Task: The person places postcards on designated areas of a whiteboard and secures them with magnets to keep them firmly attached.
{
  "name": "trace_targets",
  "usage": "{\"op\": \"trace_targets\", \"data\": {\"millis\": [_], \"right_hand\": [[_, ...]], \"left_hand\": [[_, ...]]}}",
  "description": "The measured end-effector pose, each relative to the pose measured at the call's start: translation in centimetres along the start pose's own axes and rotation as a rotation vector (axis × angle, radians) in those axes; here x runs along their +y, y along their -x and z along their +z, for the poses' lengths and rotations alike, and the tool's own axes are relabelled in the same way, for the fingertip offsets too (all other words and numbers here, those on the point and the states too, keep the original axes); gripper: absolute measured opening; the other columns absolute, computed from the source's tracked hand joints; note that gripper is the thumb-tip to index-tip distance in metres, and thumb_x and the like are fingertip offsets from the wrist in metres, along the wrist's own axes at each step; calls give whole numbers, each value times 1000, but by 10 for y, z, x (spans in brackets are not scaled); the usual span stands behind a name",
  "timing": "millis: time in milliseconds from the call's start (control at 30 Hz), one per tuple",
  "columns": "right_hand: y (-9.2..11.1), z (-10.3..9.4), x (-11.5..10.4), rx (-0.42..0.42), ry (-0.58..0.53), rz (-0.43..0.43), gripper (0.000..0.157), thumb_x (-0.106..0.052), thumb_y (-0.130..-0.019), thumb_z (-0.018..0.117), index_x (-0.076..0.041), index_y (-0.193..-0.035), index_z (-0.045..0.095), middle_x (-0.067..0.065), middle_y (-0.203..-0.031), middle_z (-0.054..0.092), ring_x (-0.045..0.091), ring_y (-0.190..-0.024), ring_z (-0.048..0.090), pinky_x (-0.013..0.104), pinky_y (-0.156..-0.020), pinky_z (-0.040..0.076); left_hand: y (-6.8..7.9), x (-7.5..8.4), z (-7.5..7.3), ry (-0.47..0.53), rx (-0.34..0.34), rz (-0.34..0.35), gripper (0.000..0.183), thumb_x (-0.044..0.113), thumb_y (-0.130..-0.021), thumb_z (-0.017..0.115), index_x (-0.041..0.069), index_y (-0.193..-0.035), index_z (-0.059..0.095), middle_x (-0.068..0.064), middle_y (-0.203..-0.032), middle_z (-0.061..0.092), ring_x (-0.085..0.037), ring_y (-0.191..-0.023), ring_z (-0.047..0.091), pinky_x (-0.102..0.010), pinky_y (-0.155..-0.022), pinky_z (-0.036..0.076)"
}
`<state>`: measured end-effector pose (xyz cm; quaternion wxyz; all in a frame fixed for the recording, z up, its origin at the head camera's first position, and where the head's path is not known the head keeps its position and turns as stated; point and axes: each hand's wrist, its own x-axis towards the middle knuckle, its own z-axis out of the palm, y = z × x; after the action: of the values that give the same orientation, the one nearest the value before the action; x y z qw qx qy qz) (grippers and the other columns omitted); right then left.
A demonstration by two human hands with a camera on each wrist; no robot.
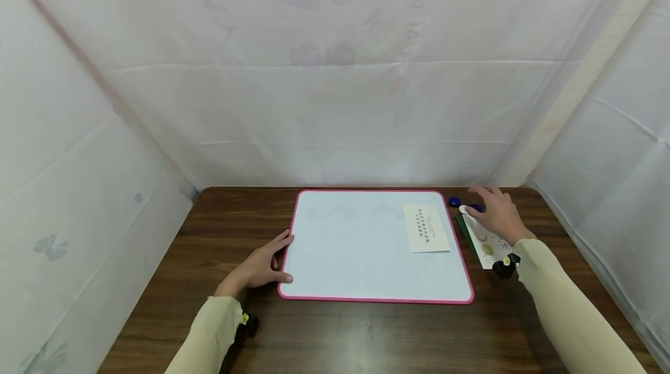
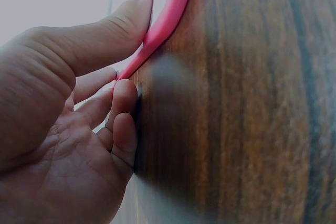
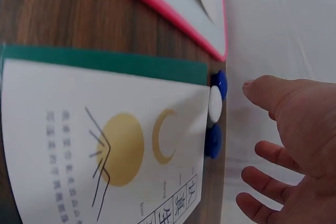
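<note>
A whiteboard [image 1: 356, 246] with a pink frame lies flat on the table. My left hand [image 1: 257, 266] rests at its left edge, thumb and forefinger spread; the left wrist view has the thumb [image 2: 113, 38] on the pink frame [image 2: 173, 17]. On the board's right part lies a white printed card [image 1: 426, 228]. Over the table's far right, my right hand [image 1: 499, 214] hovers with fingers parted, holding nothing. Near it are two round blue magnets [image 3: 213, 141] and a white magnet [image 3: 214, 104], beside a card with a gold circle and crescent [image 3: 58, 129].
Something flat and green [image 3: 105, 61] lies under the gold-printed card. Behind the dark wood table [image 1: 340, 339] hangs a white sheet [image 1: 335, 118], with more sheeting on both sides.
</note>
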<state>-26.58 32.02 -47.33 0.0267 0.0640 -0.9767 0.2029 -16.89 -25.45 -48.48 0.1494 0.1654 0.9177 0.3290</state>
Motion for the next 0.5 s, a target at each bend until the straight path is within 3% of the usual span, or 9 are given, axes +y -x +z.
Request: {"op": "trace_targets", "data": {"millis": [300, 500], "right_hand": [[-2, -2, 15, -92, 48, 32, 67, -28, -98, 69, 3, -151, 41, 40, -149, 33, 66, -126, 34, 80, -98, 31], [-2, -4, 21, -128, 39, 63, 65, -26, -99, 68, 7, -148, 42, 42, -146, 34, 66, -126, 34, 78, -98, 32]], "left_hand": [[-1, 2, 2, 4, -4, 23, 94, 24, -84, 87, 1, -159, 34, -19, -168, 24, -10, -72, 45, -28, -67, 40], [-2, 4, 3, 8, -4, 14, 95, 24, -84, 87, 3, -160, 34, -17, -168, 24, -11, -72, 45, -28, -68, 40]]}}
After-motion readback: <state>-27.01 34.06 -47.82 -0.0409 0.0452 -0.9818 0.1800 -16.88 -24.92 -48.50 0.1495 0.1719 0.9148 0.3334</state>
